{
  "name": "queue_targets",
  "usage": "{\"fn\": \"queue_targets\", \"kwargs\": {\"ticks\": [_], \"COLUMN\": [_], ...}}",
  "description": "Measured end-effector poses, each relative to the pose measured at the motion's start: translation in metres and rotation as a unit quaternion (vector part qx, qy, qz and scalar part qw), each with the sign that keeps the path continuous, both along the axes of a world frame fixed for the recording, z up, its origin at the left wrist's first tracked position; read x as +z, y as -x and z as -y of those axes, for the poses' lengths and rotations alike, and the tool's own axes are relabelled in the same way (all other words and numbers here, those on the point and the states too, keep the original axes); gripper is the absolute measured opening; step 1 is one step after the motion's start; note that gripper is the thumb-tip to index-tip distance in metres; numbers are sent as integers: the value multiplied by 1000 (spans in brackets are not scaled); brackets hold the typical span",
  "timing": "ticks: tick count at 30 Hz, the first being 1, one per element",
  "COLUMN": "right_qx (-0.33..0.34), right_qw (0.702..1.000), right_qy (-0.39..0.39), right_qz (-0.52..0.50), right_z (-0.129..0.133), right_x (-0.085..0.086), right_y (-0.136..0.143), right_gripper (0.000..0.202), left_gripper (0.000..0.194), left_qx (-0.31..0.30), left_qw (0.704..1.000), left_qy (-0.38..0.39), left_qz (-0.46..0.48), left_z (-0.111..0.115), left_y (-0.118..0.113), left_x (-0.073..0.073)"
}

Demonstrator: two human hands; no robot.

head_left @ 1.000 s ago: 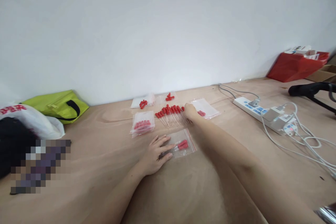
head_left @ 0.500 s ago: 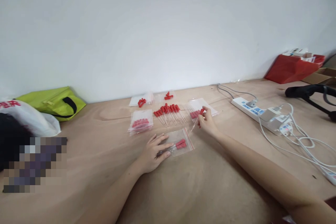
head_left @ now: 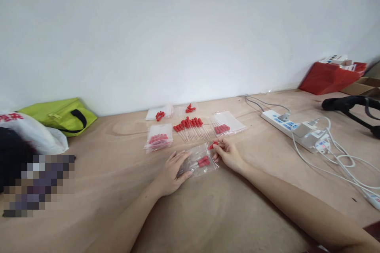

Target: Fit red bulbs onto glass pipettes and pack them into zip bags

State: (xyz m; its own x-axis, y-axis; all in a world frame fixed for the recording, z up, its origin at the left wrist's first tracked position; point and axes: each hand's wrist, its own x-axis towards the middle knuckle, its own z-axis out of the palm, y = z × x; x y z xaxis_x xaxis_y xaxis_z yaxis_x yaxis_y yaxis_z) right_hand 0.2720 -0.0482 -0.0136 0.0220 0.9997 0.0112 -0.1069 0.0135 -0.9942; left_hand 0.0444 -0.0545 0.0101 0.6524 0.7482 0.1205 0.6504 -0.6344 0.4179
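Note:
A clear zip bag (head_left: 194, 168) lies flat on the table, with a few red-handled sticks (head_left: 203, 161) inside. My left hand (head_left: 175, 170) rests on the bag's left part, its fingers stretched out and apart. At the bag's right end, by the zip edge, my right hand (head_left: 227, 153) pinches a red-handled stick (head_left: 211, 146) between thumb and fingers. Its thin shaft points left over the bag; whether its tip is inside, I cannot tell. Just behind, loose red-handled sticks (head_left: 190, 123) lie fanned out, handles towards the wall.
Filled zip bags (head_left: 160, 130) lie left of the fan, and another bag (head_left: 233, 120) of sticks lies right. Short red pieces (head_left: 160, 115) sit on bags by the wall. A power strip (head_left: 279, 121) with cables stands right; a green bag (head_left: 59, 114) is left.
My right hand has moved left and nearer, bringing the red-handled stick from beside the right-hand bag to the zip end of the bag under my left hand. My left hand has barely moved.

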Motion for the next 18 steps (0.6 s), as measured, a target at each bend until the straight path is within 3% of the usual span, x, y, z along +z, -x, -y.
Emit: {"fn": "queue_targets", "kwargs": {"ticks": [7,12,18], "right_qx": [55,71,148], "right_qw": [994,989,983], "right_qy": [2,-53,-36], "right_qz": [96,119,102], "right_z": [2,3,2], "right_x": [5,-1,2], "right_y": [-6,-7,0], "right_gripper": [33,28,25], "left_gripper": [50,50,49], "left_qx": [-4,-2,-5], "left_qw": [1000,1000,1000], "left_qy": [-3,-2,-7], "left_qz": [9,5,4], "left_z": [1,0,-1], "left_y": [1,1,2], "left_x": [-1,-2,-4]}}
